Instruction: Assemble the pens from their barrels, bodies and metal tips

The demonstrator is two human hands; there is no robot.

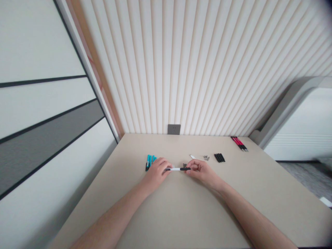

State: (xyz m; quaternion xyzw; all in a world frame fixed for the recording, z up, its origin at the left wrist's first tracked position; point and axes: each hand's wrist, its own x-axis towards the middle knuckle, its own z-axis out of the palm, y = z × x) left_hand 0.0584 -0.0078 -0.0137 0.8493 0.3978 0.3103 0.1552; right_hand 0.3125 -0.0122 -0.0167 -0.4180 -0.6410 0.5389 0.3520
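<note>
Over the beige tabletop [168, 214], the left hand [157, 174] closes around one end of a white-and-black pen [178, 169], while the right hand [199, 171] pinches its black end, holding the pen level between them. Just behind the left hand lie teal pens [150, 162]. Farther right sit small grey metal parts [206, 157], black pens [219, 157] and, near the wall, red-and-black pens [239, 143].

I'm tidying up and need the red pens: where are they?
In the head view, the red pens lie at the far right corner of the table, right of the black pens.
</note>
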